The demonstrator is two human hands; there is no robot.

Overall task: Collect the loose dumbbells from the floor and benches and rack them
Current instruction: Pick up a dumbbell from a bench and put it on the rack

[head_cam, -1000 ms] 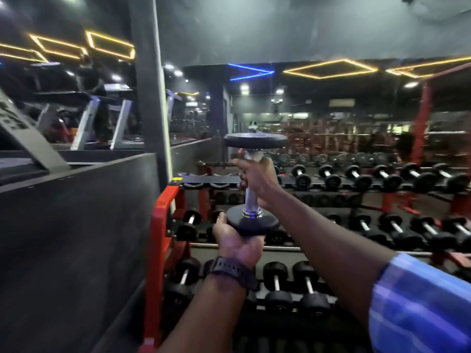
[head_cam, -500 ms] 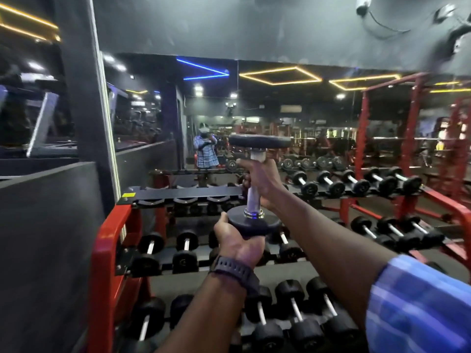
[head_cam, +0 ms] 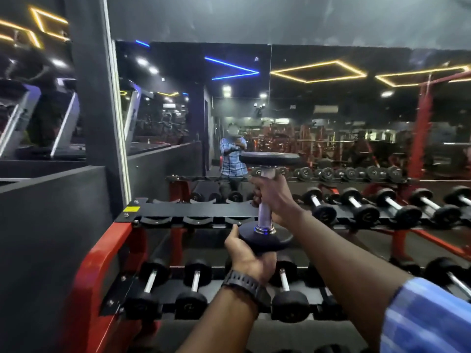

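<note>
I hold a black dumbbell (head_cam: 267, 238) upright in front of me, chrome handle vertical. My right hand (head_cam: 276, 197) grips the handle near its top. My left hand (head_cam: 248, 258) cups the lower head from underneath, fingers curled round its rim. The dumbbell hangs just in front of the top shelf of the red and black dumbbell rack (head_cam: 193, 208), where three cradles at the left end stand bare. Racked dumbbells (head_cam: 356, 207) fill the top shelf to the right, and more dumbbells (head_cam: 192, 291) sit on the shelf below.
A mirror wall (head_cam: 331, 123) behind the rack reflects the gym and a person in a checked shirt. A grey partition (head_cam: 51, 238) and a pillar (head_cam: 94, 98) close off the left. A red frame upright (head_cam: 420, 138) stands at the right.
My view has come closer to the rack and swung a little left and down, so the top shelf's bare cradles fill the middle. Both hands keep the same hold on the dumbbell.
</note>
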